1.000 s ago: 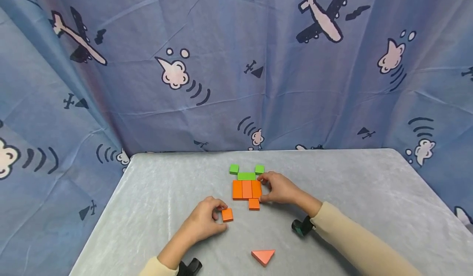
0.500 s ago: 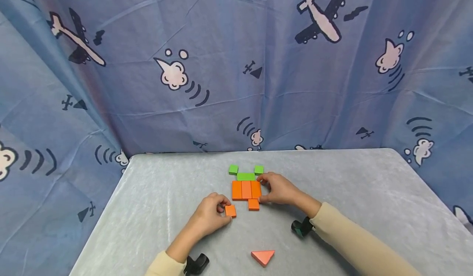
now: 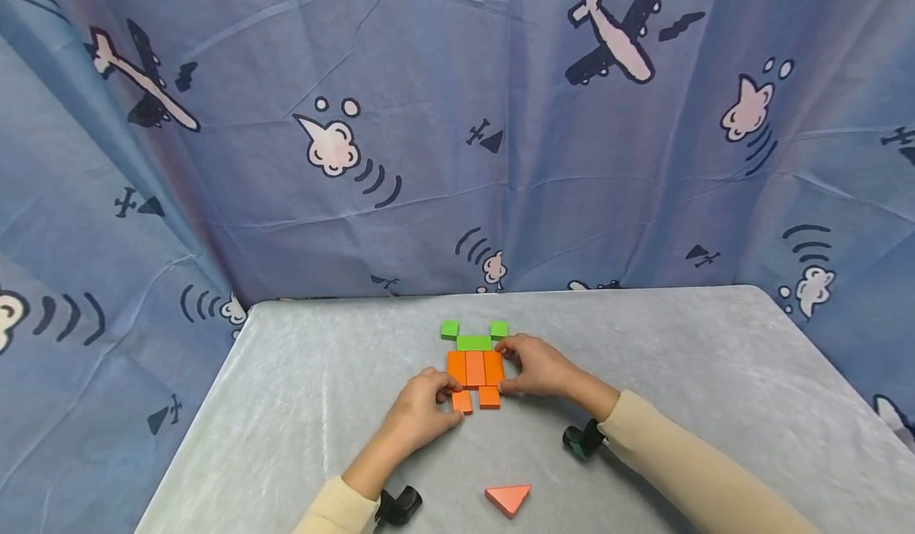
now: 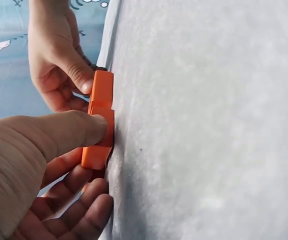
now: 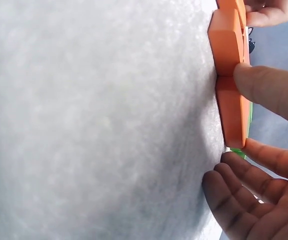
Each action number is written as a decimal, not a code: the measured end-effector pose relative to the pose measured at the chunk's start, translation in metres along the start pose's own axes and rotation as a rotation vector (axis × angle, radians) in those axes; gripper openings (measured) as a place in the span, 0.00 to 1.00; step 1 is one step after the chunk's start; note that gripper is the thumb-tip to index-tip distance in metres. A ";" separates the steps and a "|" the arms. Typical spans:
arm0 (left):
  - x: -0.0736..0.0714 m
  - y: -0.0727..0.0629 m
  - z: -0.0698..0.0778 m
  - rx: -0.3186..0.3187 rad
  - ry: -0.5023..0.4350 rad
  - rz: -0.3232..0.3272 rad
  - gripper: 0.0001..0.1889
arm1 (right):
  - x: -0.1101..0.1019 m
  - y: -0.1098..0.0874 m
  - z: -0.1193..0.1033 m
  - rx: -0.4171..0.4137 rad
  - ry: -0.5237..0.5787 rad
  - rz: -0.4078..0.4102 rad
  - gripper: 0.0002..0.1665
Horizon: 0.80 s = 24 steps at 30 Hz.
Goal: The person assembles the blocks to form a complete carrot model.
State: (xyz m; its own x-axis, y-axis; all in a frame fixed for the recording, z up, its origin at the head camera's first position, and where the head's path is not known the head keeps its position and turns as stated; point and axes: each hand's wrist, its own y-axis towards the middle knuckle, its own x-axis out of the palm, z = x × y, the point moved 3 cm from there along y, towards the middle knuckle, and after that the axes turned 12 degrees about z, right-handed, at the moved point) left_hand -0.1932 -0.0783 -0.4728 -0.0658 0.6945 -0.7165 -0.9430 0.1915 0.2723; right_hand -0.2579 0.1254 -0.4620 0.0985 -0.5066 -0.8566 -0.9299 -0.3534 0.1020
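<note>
My left hand (image 3: 422, 411) pinches a small orange square block (image 3: 462, 403) between thumb and fingers, just below the left end of a row of orange blocks. The left thumb lies against the block's near face in the left wrist view. Three upright orange rectangular blocks (image 3: 475, 369) stand side by side, with a second orange square block (image 3: 489, 397) below the right one. My right hand (image 3: 539, 365) holds the right rectangular block by its two ends, thumb at the near end by the square (image 5: 225, 42), forefinger at the far end.
A green rectangular block (image 3: 474, 343) adjoins the orange row's far side, with two small green blocks (image 3: 449, 330) at its upper corners. A salmon triangular block (image 3: 508, 499) lies nearer on the grey cloth-covered table (image 3: 322, 343). A blue patterned curtain (image 3: 422, 137) hangs behind.
The left hand has moved right and slightly away from me with its orange square block, bringing it up to the orange row. The right hand has stayed in place.
</note>
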 end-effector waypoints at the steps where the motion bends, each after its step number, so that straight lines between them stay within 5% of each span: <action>1: 0.000 0.000 0.000 -0.005 -0.005 0.001 0.14 | 0.000 0.000 0.000 0.000 0.000 0.001 0.33; 24: 0.003 0.006 0.002 0.009 -0.003 0.035 0.12 | 0.000 -0.003 -0.002 -0.024 -0.025 0.016 0.33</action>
State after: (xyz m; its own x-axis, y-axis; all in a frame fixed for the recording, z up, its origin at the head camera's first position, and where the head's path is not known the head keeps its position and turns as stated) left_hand -0.1985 -0.0740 -0.4723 -0.0977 0.7027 -0.7047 -0.9370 0.1737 0.3032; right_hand -0.2547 0.1246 -0.4606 0.0746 -0.4926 -0.8670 -0.9224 -0.3644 0.1278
